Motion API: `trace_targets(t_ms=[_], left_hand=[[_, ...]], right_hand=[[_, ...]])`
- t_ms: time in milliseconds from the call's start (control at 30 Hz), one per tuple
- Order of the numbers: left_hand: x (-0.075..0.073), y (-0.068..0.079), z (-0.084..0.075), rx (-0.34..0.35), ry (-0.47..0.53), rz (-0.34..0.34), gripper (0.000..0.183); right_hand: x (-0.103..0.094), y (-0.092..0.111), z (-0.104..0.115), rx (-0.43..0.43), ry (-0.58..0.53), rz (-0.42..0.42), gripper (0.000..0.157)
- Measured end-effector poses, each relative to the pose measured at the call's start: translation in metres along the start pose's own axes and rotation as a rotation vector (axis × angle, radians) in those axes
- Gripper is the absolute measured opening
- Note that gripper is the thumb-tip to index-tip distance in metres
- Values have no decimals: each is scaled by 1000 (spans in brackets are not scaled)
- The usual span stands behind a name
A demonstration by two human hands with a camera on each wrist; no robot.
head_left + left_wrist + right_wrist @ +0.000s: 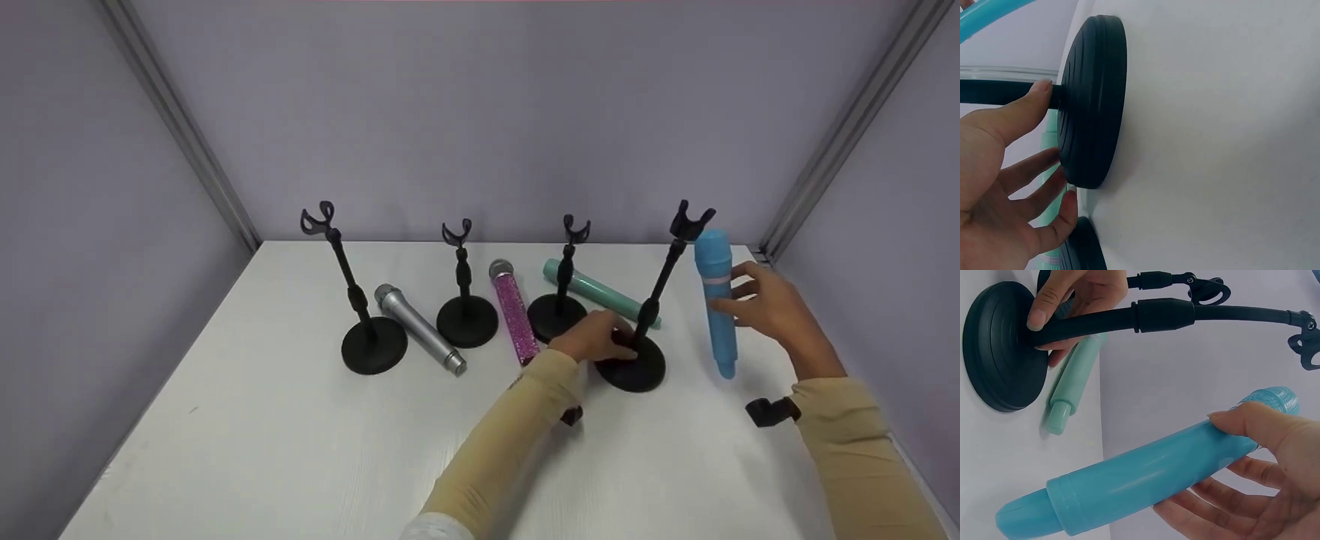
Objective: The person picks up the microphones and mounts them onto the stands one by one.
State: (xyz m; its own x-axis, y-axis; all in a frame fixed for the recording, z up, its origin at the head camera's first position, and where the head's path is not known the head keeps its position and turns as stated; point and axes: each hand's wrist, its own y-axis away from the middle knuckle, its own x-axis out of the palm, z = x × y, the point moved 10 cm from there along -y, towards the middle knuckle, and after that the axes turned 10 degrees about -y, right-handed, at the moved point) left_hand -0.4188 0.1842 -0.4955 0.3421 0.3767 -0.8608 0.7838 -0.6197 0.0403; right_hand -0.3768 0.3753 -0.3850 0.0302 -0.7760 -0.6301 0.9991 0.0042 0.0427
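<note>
A blue microphone (pixel 718 300) is held nearly upright above the table, its head at the top. My right hand (pixel 772 304) grips it near the head, thumb on one side and fingers on the other, as the right wrist view shows. Just left of it stands a black microphone stand (pixel 660 281) with a forked clip (pixel 688 223) on top. My left hand (pixel 596 337) pinches that stand at the foot of its pole, the thumb on the pole and fingers beside the round base (pixel 1095 101). The clip holds nothing.
More black stands (pixel 375 345), (pixel 466 321), (pixel 559 315) stand leftward with bare clips. A silver microphone (pixel 420 328), a glittery pink one (pixel 516 315) and a green one (pixel 607 292) lie among them on the white table (pixel 300 450). Grey walls (pixel 480 112) enclose the back and sides.
</note>
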Motion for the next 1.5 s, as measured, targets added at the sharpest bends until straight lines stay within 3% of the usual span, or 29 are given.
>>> trace_targets(t_ms=[200, 567, 1033, 1500], left_hand=[[2, 2, -1, -40, -9, -35, 26], [-5, 18, -4, -101, -148, -76, 28], [-8, 48, 2, -126, -123, -64, 23], [-15, 82, 22, -153, -82, -102, 25]], right_hand=[[-2, 2, -3, 13, -3, -3, 70], [-7, 8, -1, -17, -9, -21, 69], [-3, 10, 1, -24, -15, -7, 70], [4, 14, 19, -90, -16, -8, 69]])
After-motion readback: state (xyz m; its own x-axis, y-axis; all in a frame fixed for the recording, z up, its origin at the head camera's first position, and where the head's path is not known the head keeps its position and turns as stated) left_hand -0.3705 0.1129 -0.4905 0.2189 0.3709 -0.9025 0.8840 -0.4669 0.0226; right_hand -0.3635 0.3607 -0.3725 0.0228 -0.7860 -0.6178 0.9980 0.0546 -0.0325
